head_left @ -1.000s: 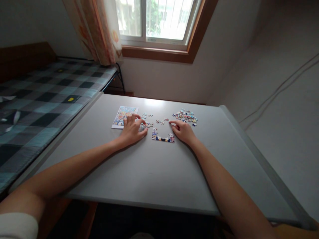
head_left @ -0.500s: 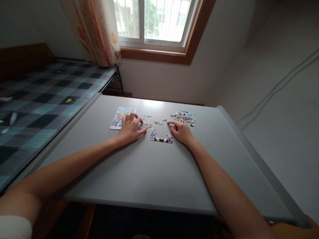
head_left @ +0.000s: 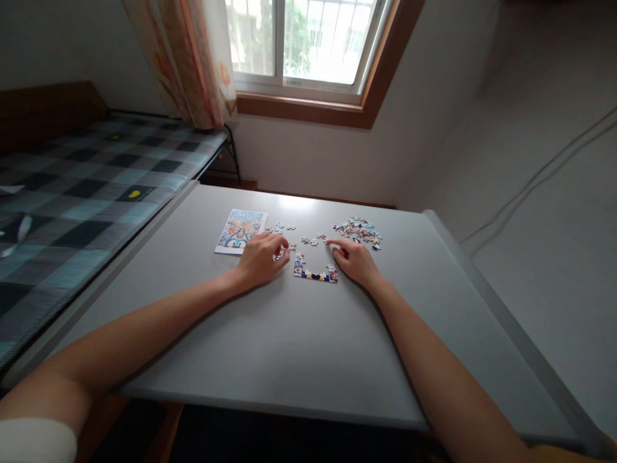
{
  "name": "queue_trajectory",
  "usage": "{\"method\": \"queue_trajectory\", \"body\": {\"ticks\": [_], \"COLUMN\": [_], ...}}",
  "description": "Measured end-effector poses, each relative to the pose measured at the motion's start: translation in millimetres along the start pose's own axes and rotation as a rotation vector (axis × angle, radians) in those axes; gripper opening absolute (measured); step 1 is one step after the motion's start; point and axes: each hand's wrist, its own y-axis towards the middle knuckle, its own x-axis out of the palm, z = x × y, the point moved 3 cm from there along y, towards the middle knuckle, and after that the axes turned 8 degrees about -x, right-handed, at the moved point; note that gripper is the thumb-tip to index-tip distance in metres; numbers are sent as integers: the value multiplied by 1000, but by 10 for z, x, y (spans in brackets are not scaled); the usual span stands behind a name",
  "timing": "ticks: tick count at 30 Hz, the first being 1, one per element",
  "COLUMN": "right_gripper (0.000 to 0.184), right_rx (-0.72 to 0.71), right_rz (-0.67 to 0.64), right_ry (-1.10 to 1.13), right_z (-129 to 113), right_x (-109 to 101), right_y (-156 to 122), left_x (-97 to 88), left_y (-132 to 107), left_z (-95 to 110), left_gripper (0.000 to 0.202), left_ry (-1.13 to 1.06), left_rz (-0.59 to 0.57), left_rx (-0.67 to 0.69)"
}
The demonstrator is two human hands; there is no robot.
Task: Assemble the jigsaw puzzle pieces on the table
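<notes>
A partly joined puzzle frame [head_left: 314, 272] lies on the grey table [head_left: 289, 347], between my hands. My left hand [head_left: 260, 257] rests left of it, fingers curled and pinched on a small puzzle piece [head_left: 279, 254]. My right hand [head_left: 354, 260] lies right of the frame, index finger stretched out onto the table beside loose pieces [head_left: 313, 240], other fingers curled. A pile of loose puzzle pieces [head_left: 359, 229] sits beyond my right hand. A colourful reference picture card [head_left: 240, 230] lies flat beyond my left hand.
A bed with a checked blue and black cover [head_left: 87, 193] runs along the table's left edge. A window [head_left: 303, 45] with a curtain [head_left: 187, 58] is behind the table. A white wall stands to the right.
My left hand has drawn back from the picture card towards the frame and its fingers have closed on a piece. My right hand has barely shifted.
</notes>
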Motion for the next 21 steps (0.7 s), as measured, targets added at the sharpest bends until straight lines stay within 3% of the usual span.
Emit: {"method": "queue_trajectory", "body": {"ticks": [3, 9, 14, 16, 21], "right_gripper": [35, 37, 38, 36, 30], "right_rx": [5, 19, 53, 80, 82], "right_rz": [16, 54, 65, 124, 432], "right_ry": [20, 56, 31, 76, 102], "right_z": [5, -8, 9, 36, 93], "right_x": [-6, -18, 6, 13, -16], "right_y": [-1, -13, 34, 99, 272], "left_x": [42, 99, 95, 101, 115], "left_y": [-46, -148, -130, -125, -125], "left_z": [16, 171, 178, 174, 184], "left_gripper": [18, 27, 29, 29, 31], "left_ry": [-13, -13, -44, -53, -64], "left_rz": [-68, -225, -219, -214, -215], "left_rx": [46, 406, 396, 401, 424]}}
